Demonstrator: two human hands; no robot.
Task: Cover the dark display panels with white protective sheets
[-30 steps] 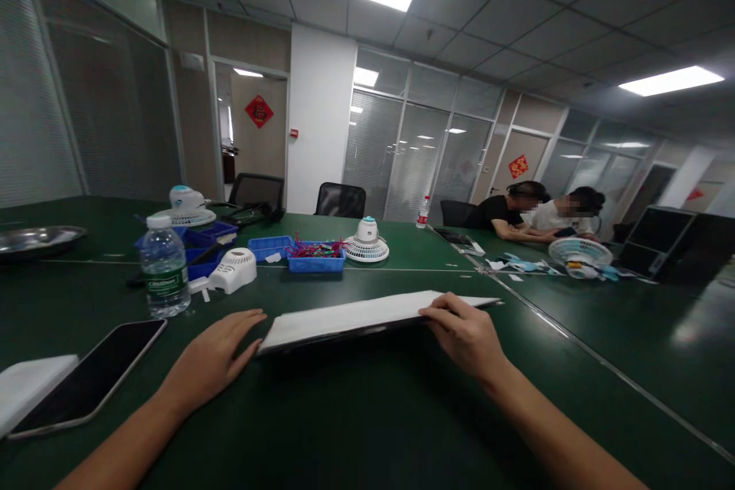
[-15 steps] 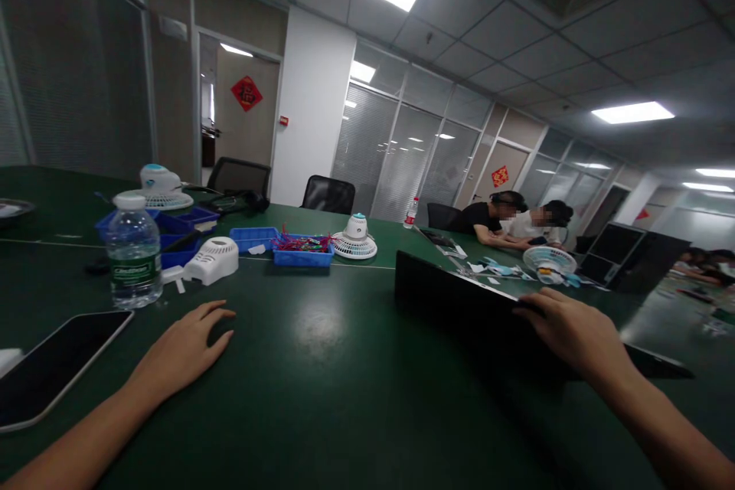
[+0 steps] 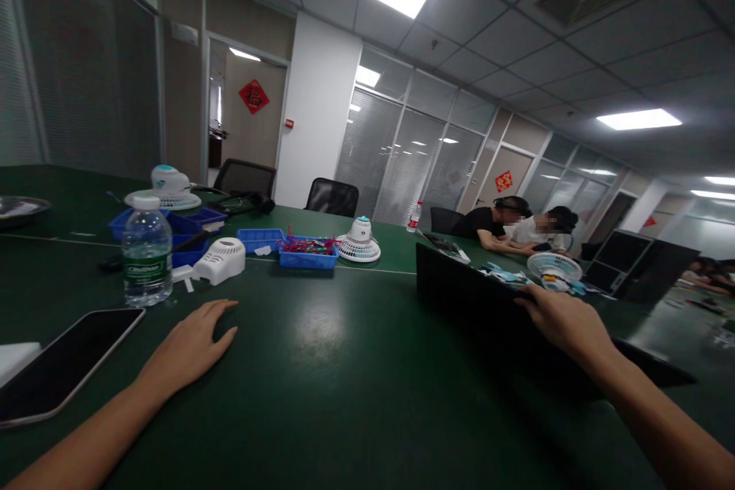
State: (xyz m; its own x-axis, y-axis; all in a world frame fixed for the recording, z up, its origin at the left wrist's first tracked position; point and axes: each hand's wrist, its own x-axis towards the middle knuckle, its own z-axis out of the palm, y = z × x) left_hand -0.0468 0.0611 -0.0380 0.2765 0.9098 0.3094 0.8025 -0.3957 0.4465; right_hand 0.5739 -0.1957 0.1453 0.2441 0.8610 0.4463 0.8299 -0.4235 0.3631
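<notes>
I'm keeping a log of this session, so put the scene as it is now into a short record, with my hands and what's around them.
Left hand: palm down on the table, holding nothing
Right hand: gripping the upper edge of a panel
Panel: dark face showing, tilted
Near left: phone, water bottle, white housing
Middle: blue tray of wires, fan beside it
Far right: two people, seated

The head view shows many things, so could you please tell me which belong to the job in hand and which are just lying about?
Apparently in the job:
- dark flat panel, gripped at its upper edge by the right hand

Probably just lying about:
- phone
- water bottle
- white plastic housing
- blue tray of wires
- white fan-like unit
</notes>
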